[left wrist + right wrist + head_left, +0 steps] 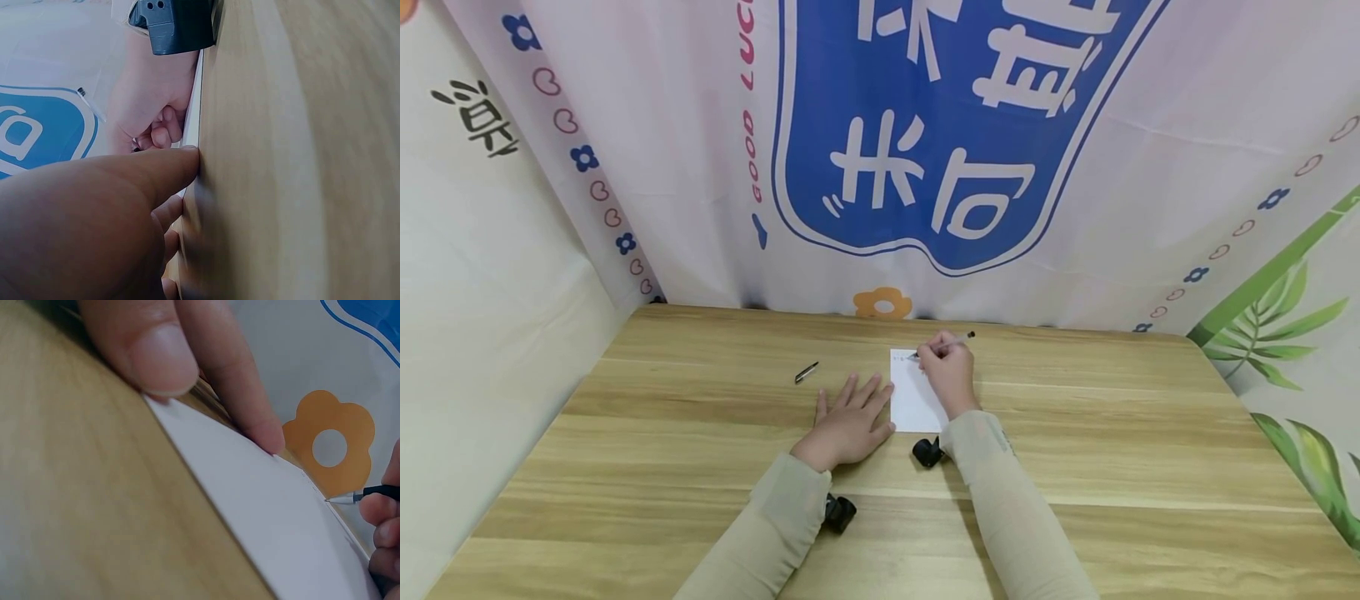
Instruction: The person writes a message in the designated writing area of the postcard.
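A small white sheet of paper (914,404) lies on the wooden table, with a short row of marks along its top edge. My right hand (950,375) pinches a pen (957,340) with a clear barrel and dark end. In the right wrist view the pen's silver tip (340,499) is right at the paper's surface near the far edge. My left hand (847,423) rests flat with fingers spread, its thumb and a fingertip on the paper's left edge. To the left lies a dark pen cap (806,372).
Black wrist cameras (928,452) sit under both sleeves, close to the tabletop (662,450). Behind the table's far edge hangs a printed curtain (700,150) with a blue sign and an orange flower (882,302). Patterned cloth flanks both sides.
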Demonstrator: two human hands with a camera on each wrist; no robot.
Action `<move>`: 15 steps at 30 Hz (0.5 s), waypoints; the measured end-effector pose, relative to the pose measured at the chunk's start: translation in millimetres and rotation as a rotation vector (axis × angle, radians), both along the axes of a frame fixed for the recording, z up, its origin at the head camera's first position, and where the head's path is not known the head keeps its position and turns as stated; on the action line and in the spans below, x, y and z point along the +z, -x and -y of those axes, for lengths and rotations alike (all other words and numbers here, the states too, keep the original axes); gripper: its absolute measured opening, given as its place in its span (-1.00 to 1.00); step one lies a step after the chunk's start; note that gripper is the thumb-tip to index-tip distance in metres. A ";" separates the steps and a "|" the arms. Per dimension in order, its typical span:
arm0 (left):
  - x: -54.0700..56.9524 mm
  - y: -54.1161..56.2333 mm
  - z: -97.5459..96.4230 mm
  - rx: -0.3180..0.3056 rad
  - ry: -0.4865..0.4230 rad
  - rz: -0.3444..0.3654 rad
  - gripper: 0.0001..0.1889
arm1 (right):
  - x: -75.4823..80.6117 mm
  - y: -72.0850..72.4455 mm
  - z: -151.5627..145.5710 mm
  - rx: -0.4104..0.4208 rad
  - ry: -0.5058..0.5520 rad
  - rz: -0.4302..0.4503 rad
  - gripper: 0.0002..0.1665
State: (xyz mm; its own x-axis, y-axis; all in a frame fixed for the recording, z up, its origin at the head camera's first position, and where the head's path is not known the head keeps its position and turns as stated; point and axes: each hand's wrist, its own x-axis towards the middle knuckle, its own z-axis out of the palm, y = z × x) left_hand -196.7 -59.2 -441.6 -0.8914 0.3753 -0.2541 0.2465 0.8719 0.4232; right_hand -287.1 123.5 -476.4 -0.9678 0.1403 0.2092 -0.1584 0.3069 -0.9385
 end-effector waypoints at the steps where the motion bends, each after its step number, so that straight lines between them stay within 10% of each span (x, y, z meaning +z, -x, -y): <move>1: -0.2 0.2 -0.1 0.001 0.000 -0.001 -0.33 | -0.1 0.2 -0.1 0.000 0.000 -0.005 -0.81; 15: -2.2 2.2 -0.6 0.001 0.015 0.001 -0.33 | -3.8 3.0 -0.8 0.023 0.019 -0.008 -0.83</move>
State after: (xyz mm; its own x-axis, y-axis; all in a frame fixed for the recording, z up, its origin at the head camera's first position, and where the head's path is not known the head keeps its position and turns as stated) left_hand -198.8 -58.6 -443.7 -0.8916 0.3706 -0.2603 0.2453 0.8783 0.4104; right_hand -290.2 124.3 -480.3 -0.9692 0.1218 0.2143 -0.1726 0.2853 -0.9428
